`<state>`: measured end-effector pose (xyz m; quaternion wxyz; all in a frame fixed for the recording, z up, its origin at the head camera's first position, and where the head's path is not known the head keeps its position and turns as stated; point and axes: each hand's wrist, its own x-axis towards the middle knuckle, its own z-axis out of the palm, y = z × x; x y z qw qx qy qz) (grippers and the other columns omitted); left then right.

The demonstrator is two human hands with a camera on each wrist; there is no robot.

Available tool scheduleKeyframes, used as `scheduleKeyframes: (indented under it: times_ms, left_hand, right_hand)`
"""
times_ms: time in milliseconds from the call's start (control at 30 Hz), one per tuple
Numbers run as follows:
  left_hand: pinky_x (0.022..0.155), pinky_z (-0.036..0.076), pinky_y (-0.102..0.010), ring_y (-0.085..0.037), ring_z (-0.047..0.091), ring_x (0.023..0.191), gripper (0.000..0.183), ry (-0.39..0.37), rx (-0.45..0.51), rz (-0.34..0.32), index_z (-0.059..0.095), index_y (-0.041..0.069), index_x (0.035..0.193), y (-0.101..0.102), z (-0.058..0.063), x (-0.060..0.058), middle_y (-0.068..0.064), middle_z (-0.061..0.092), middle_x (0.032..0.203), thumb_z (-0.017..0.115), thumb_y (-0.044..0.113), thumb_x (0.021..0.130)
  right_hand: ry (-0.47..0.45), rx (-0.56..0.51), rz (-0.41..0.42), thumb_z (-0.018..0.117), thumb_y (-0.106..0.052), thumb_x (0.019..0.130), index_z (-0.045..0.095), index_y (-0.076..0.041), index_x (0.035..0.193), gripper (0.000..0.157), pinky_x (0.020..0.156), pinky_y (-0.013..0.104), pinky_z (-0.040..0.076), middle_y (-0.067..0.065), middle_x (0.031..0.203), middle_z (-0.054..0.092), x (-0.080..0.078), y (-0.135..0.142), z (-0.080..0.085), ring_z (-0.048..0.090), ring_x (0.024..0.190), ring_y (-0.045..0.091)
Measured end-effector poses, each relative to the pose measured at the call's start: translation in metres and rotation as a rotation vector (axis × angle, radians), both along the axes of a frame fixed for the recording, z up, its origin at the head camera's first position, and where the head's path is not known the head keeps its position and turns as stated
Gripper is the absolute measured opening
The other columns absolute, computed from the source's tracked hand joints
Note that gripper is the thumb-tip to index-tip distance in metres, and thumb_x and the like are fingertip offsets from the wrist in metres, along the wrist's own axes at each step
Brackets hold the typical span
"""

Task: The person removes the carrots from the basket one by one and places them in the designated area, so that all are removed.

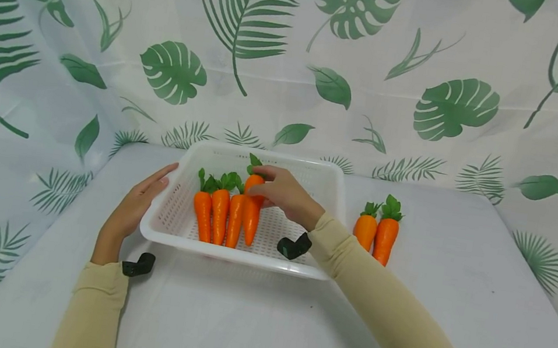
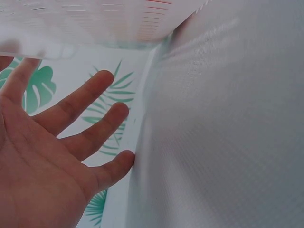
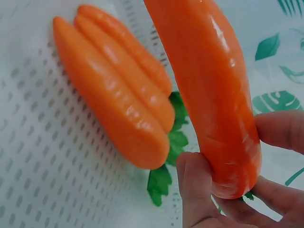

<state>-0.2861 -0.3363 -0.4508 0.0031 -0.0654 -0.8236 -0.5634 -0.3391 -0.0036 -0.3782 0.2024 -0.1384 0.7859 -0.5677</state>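
My right hand (image 1: 284, 193) pinches a carrot (image 1: 251, 211) near its leafy top, over the white basket (image 1: 257, 261). In the right wrist view, thumb and fingers grip the thick end of this carrot (image 3: 213, 95), and its tip points away. Three more carrots (image 3: 109, 95) lie side by side on the basket's perforated floor, green leaves at their tops. At the basket's left rim, my left hand (image 1: 140, 203) has its fingers extended along the side. The left wrist view shows that hand (image 2: 52, 142) with fingers spread, beside and below the basket's underside (image 2: 95, 23).
Two carrots (image 1: 386, 235) with green tops lie on the white table (image 1: 454, 291) right of the basket, partly hidden by my right sleeve (image 1: 374, 292). A leaf-printed sheet (image 1: 281, 80) hangs behind the table and along its sides.
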Motion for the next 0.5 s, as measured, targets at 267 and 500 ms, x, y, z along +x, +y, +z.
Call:
scheduleKeyframes:
  times_ms: [267,500]
  left_hand:
    - [0.09,0.054,-0.023,-0.028,0.053,0.129,0.059,-0.006,0.001,-0.005,0.029,0.03,0.172,0.001,-0.002,0.0,-0.008,0.035,0.171,0.038,0.049,0.116]
    - [0.089,0.054,-0.022,-0.03,0.053,0.128,0.059,0.004,-0.018,-0.002,0.028,0.03,0.172,0.001,-0.001,0.001,-0.009,0.035,0.171,0.037,0.049,0.116]
  right_hand:
    - [0.015,-0.027,0.02,0.072,-0.011,0.099,0.053,-0.004,0.157,0.061,0.094,0.039,0.059,0.018,0.144,0.061,0.009,0.007,0.011,0.067,0.116,0.031]
    - [0.028,-0.061,0.003,0.071,-0.011,0.101,0.052,-0.004,0.157,0.06,0.094,0.041,0.06,0.018,0.144,0.06,0.011,0.023,0.019,0.068,0.114,0.032]
